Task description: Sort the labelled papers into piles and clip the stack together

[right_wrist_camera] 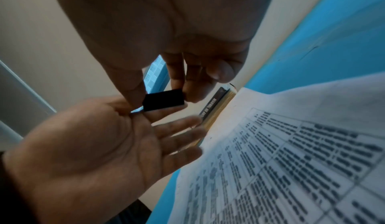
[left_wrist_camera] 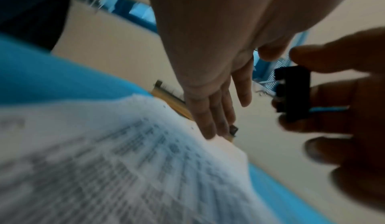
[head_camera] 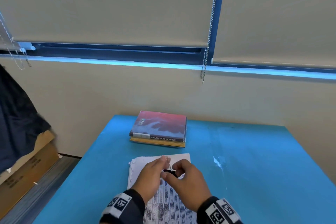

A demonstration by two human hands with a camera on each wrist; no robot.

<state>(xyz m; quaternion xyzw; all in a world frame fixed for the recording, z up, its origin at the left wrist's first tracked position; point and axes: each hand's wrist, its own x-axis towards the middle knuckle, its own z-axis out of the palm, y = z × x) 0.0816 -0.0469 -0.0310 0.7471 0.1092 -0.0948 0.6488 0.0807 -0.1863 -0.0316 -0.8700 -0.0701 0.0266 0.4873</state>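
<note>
the blue table fills the near scene and runs up to the cream wall. a stack of books lies at its far edge. nearer sits the paper stack, printed tables face up, its sheets slightly fanned at the far left corner; no separate piles show. both hands hover just above its far end. the left hand has its fingers fairly straight and spread, though its thumb and forefinger seem to touch one silver lever of the clip; how firmly, i cannot tell. the right hand pinches the small black binder clip between thumb and fingertips, off the paper.

what could go wrong, as i judge it: the sheets are not squared, so a clip pushed on now could bite only some of them or lock them in crooked. the spring is stiff and the hold small, so the clip could slip and snap shut or spring away.
</note>
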